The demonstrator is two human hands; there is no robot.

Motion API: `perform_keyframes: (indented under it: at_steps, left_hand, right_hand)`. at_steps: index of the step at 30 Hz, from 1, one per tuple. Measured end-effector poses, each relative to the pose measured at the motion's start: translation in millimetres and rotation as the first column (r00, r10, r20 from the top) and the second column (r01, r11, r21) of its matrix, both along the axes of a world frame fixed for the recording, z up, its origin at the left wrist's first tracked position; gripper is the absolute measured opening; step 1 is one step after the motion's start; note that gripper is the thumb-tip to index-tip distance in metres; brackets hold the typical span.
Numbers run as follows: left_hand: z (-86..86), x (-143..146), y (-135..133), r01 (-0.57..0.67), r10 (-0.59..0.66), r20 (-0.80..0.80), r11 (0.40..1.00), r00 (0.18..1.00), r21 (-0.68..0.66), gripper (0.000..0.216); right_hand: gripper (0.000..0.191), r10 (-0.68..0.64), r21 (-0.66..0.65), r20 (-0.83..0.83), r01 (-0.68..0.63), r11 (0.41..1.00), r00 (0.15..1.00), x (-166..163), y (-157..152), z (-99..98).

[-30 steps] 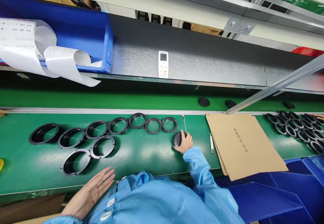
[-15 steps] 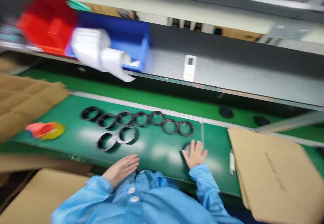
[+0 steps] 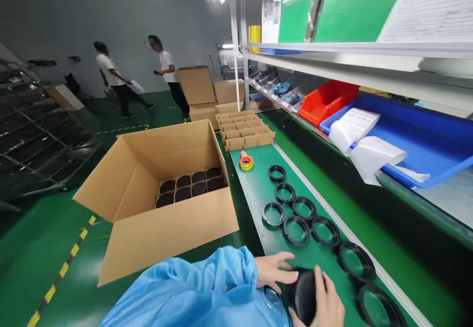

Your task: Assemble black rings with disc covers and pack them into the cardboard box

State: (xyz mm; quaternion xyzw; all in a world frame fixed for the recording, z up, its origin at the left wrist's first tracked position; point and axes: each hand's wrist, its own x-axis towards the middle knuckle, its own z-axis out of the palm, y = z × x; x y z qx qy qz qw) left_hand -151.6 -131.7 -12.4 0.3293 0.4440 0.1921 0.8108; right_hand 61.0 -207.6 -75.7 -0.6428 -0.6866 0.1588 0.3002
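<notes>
My right hand [image 3: 327, 303] grips a black round part [image 3: 303, 295] at the bottom of the view, just over the near end of the green table [image 3: 258, 189]. My left hand [image 3: 275, 270] comes out of a blue sleeve, and its fingers lie on the part's left edge. Several black rings [image 3: 295, 228] lie in two rows on the table just beyond my hands. On the floor to the left stands an open cardboard box [image 3: 162, 228]. Inside it, black round parts [image 3: 188, 185] sit in divider cells.
A tape roll [image 3: 246, 162] and stacked cardboard dividers [image 3: 246, 130] lie farther along the table. The shelf on the right holds a red bin [image 3: 327, 101] and a blue bin [image 3: 428, 142] with white paper rolls [image 3: 360, 142]. Two people [image 3: 168, 73] stand far off. Dark racks [image 3: 33, 134] stand at the left.
The view has swung left, along the table and towards the floor box. My right hand has lifted the black part off the table. My left hand has come over to it.
</notes>
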Motion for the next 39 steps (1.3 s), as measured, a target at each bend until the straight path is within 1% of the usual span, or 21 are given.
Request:
perform_keyframes:
  at_steps: [2, 4, 5, 7, 9, 11, 13, 15, 16, 18, 19, 21, 23, 25, 27, 28, 30, 32, 34, 37, 39]
  left_hand:
    - [11.5, -18, 9, -0.076, 0.075, 0.023, 0.996, 0.997, 0.049, 0.084]
    - [19.1, -47, 21, -0.202, 0.199, 0.048, 0.978, 0.979, 0.059, 0.079]
    - [20.5, -65, 27, -0.261, 0.257, 0.084, 0.964, 0.963, 0.042, 0.078]
    - [19.0, -102, 35, -0.351, 0.345, 0.203, 0.936, 0.916, -0.006, 0.078]
    - [13.9, -139, 40, -0.392, 0.377, 0.277, 0.920, 0.884, 0.000, 0.076]
    - [9.0, -174, 43, -0.381, 0.350, 0.207, 0.914, 0.914, 0.138, 0.079]
    - [7.3, -208, 46, -0.276, 0.323, -0.053, 0.872, 0.945, 0.406, 0.098]
    - [9.4, -238, 51, -0.009, 0.292, -0.340, 0.770, 0.894, 0.638, 0.117]
    - [11.4, -251, 54, 0.132, 0.270, -0.439, 0.708, 0.857, 0.693, 0.120]
    - [15.7, -274, 61, 0.331, 0.221, -0.560, 0.616, 0.799, 0.715, 0.115]
    - [17.1, -284, 65, 0.387, 0.217, -0.603, 0.593, 0.768, 0.706, 0.111]
    - [16.2, -305, 77, 0.434, 0.243, -0.665, 0.594, 0.706, 0.678, 0.111]
    - [7.9, -332, 96, 0.398, 0.288, -0.687, 0.642, 0.667, 0.655, 0.113]
    - [-9.1, -367, 121, 0.301, 0.349, -0.733, 0.746, 0.584, 0.595, 0.112]
    - [-34.7, -407, 151, 0.191, 0.374, -0.820, 0.851, 0.433, 0.489, 0.109]
    - [-50.3, -427, 167, 0.153, 0.358, -0.862, 0.888, 0.361, 0.433, 0.107]
    - [-85.7, -461, 195, 0.124, 0.287, -0.918, 0.936, 0.275, 0.330, 0.106]
    - [-124.1, -481, 215, 0.153, 0.197, -0.947, 0.959, 0.252, 0.240, 0.105]
    - [-162.2, -488, 225, 0.220, 0.100, -0.964, 0.963, 0.248, 0.157, 0.103]
    - [-211.9, -483, 224, 0.344, -0.034, -0.966, 0.937, 0.255, 0.058, 0.102]
    - [-237.7, -478, 220, 0.409, -0.100, -0.963, 0.913, 0.251, 0.012, 0.103]
  right_hand:
    - [0.116, 0.121, -0.020, -0.118, -0.124, 0.992, 0.986, -36, 32, 18.4]
    - [0.106, 0.114, -0.128, -0.375, -0.173, 0.977, 0.920, -67, 62, 32.1]
    - [0.102, 0.052, -0.224, -0.529, -0.198, 0.954, 0.847, -80, 75, 36.9]
    - [0.095, -0.139, -0.409, -0.764, -0.306, 0.860, 0.630, -107, 94, 42.2]
    - [0.091, -0.302, -0.499, -0.845, -0.445, 0.744, 0.442, -137, 107, 43.3]
    - [0.086, -0.381, -0.525, -0.849, -0.502, 0.687, 0.367, -170, 118, 43.0]
    - [0.083, -0.389, -0.552, -0.831, -0.501, 0.667, 0.397, -206, 132, 43.5]
    - [0.080, -0.351, -0.567, -0.816, -0.513, 0.645, 0.460, -242, 149, 44.9]
    - [0.079, -0.322, -0.569, -0.812, -0.533, 0.626, 0.487, -261, 158, 45.7]
    - [0.079, -0.259, -0.560, -0.814, -0.583, 0.589, 0.520, -299, 175, 46.4]
    - [0.080, -0.233, -0.554, -0.816, -0.604, 0.573, 0.529, -317, 182, 46.1]
    - [0.084, -0.217, -0.560, -0.812, -0.616, 0.555, 0.542, -348, 193, 43.9]
    - [0.090, -0.246, -0.595, -0.789, -0.597, 0.538, 0.563, -370, 203, 39.3]
    - [0.090, -0.280, -0.640, -0.748, -0.543, 0.545, 0.601, -378, 213, 32.8]
    - [0.081, -0.308, -0.684, -0.699, -0.477, 0.552, 0.645, -373, 221, 25.0]
    - [0.076, -0.325, -0.711, -0.670, -0.449, 0.542, 0.668, -367, 223, 20.7]
    - [0.069, -0.371, -0.774, -0.600, -0.398, 0.493, 0.709, -350, 223, 11.8]
    - [0.069, -0.435, -0.835, -0.516, -0.320, 0.448, 0.738, -332, 216, 1.7]
    - [0.072, -0.523, -0.882, -0.436, -0.233, 0.410, 0.732, -316, 204, -9.8]
    - [0.070, -0.653, -0.938, -0.330, -0.158, 0.308, 0.682, -297, 181, -27.3]
    - [0.066, -0.699, -0.955, -0.286, -0.138, 0.261, 0.656, -289, 168, -36.2]
